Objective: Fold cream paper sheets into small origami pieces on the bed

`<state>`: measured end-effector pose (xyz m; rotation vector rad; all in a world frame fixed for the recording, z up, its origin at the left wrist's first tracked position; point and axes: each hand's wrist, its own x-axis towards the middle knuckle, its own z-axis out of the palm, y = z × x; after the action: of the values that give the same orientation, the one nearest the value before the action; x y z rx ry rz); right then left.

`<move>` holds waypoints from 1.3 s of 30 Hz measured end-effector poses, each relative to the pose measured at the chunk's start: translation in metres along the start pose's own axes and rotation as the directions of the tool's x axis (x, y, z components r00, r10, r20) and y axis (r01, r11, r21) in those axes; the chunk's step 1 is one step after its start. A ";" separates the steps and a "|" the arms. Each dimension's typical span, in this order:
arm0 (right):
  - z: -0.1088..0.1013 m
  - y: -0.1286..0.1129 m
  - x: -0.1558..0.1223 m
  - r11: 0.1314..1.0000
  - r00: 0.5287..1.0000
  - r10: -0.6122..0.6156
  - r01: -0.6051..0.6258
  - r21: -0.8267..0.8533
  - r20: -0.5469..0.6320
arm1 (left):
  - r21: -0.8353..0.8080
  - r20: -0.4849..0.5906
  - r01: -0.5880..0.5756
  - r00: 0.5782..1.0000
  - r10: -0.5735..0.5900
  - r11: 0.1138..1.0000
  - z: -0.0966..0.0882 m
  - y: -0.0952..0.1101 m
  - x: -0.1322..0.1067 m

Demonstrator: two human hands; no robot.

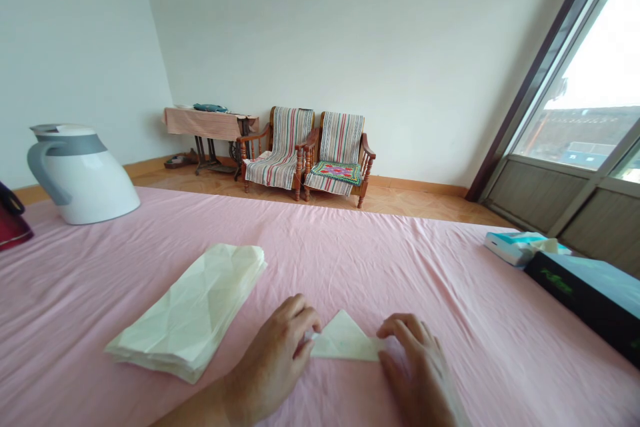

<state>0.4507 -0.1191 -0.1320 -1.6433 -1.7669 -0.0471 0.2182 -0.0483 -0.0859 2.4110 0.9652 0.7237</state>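
A pale cream sheet of paper (345,339), folded into a triangle with its peak pointing away from me, lies flat on the pink tablecloth (320,253). My left hand (280,350) pinches its left corner between thumb and fingers. At the opposite corner, my right hand (415,363) is closed on the paper's edge, its fingers bent over it. Left of my left hand rests a stack of similar creased cream papers (193,313), slightly uneven at the edges.
A white and grey jug (95,173) stands at the left, beside a partly seen red object (11,220). To the right are a tissue box (515,247) and a black box (585,300). Beyond the table are two wooden chairs (333,160) and a cloth-covered stand (205,123).
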 end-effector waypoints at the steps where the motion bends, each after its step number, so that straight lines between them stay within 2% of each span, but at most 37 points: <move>1: -0.002 0.000 0.000 0.998 0.998 -0.054 0.055 -0.016 0.030 | 0.039 0.006 -0.044 0.999 0.044 0.998 0.000 0.001 -0.001; 5: -0.009 -0.003 0.001 0.983 0.985 -0.157 0.162 -0.082 0.064 | 0.210 0.075 -0.181 0.983 0.169 0.961 -0.002 0.006 -0.003; 13: -0.016 -0.009 0.002 0.981 0.985 -0.144 0.155 -0.113 0.098 | 0.331 0.189 -0.192 0.973 0.134 0.924 -0.018 0.017 0.002; 19: -0.019 -0.008 0.004 0.981 0.982 -0.139 0.155 -0.119 0.130 | 0.420 0.148 -0.288 0.957 0.248 0.860 -0.006 0.011 0.002; 22: -0.018 -0.009 0.005 0.983 0.983 -0.123 0.139 -0.116 0.137 | 0.472 0.165 -0.342 0.940 0.300 0.812 -0.001 0.007 0.001; 31: -0.018 -0.009 0.004 0.978 0.980 -0.153 0.169 -0.122 0.129 | 0.490 0.226 -0.355 0.934 0.277 0.796 -0.005 0.014 -0.003; 39: -0.017 -0.012 0.005 0.978 0.977 -0.181 0.192 -0.087 0.116 | 0.547 0.175 -0.395 0.916 0.361 0.738 -0.001 0.013 0.000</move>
<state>0.4482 -0.1255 -0.1114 -1.5678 -2.0264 -0.1353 0.2237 -0.0568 -0.0774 3.2122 0.7401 0.5336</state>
